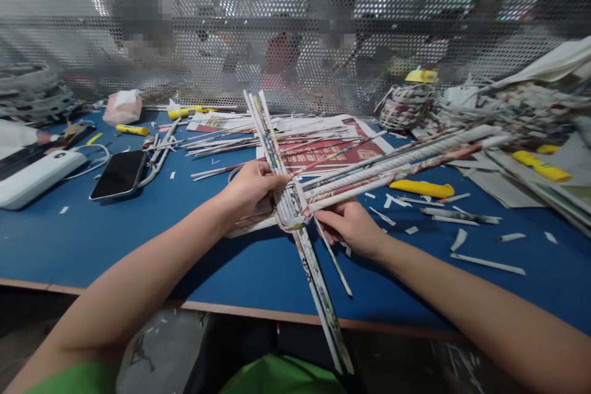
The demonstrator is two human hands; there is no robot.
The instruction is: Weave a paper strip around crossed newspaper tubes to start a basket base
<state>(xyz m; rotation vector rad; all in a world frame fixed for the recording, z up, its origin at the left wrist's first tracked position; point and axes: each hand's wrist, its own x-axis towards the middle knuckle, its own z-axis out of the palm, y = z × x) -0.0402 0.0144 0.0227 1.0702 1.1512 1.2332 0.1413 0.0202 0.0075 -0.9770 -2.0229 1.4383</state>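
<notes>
Between my hands is a cross-shaped weave of rolled paper tubes (290,206), held above the table. Its tubes spread out in bundles to the upper left, the right, and down past the table's front edge. My left hand (253,188) grips the weave at its left side, thumb on top near the woven centre. My right hand (351,225) is closed under the right-hand bundle, its fingers beside the centre and partly hidden. A thin loose tube (336,261) slants down from near my right fingers.
Loose paper tubes (221,146) lie on a red printed sheet (369,151) behind the weave. A yellow cutter (422,188), paper scraps and a woven basket (406,104) are on the right. A phone (119,175) and a white case (41,178) lie left. A perforated screen (253,68) stands behind.
</notes>
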